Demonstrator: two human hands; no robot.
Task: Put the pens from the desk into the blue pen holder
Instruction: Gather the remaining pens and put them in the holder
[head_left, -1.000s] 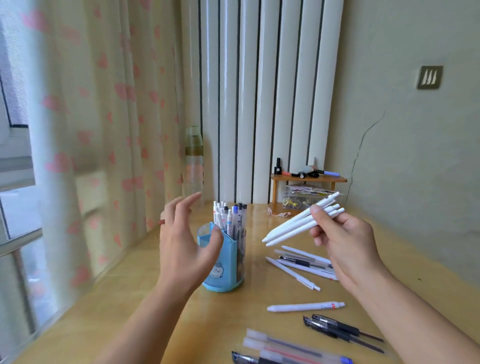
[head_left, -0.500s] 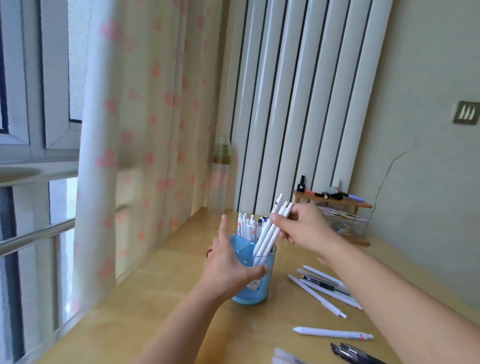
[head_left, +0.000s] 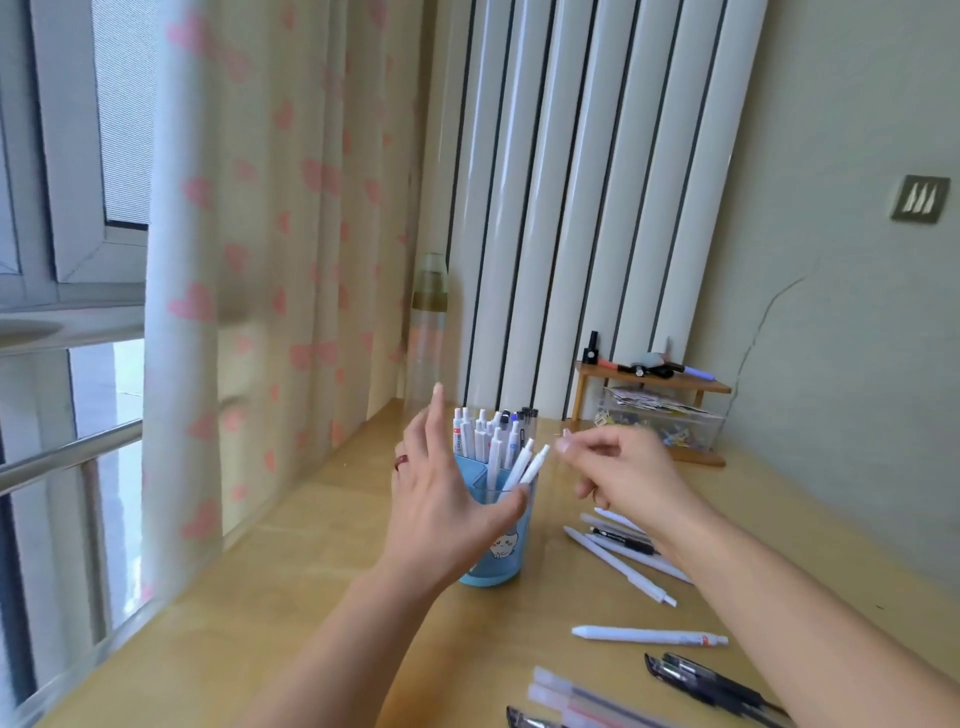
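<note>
Far left there's a window and a heart-print curtain (head_left: 249, 260) hanging right along the edge of the surface (head_left: 291, 597), so not much spare room on that side.

The left hand (head_left: 441, 509) is up against the near-left side of the blue pen holder (head_left: 501, 551), fingers straight and spread, thumb lying across the rim. I'd guess it's there to steady the cup so it doesn't tip or slide while pens drop in.

The holder is already pretty packed: a bunch of white pens stand upright at the back, and two white pens (head_left: 524, 465) lean out toward the right in the front compartment.

The right hand (head_left: 623, 478) hovers just right of those leaning pens, fingers loosely curled with the tips close together, holding nothing I can make out. Looks like a release to me.

Under and right of that hand there's a small pile of loose pens (head_left: 623, 556), then a single white pen (head_left: 649, 635), black ones (head_left: 717, 686) and clear ones (head_left: 576, 699) at the near edge. Lots left to go. Open surface between holder and pile, so the reach is easy. A wooden rack (head_left: 654, 384) sits at the back wall.
</note>
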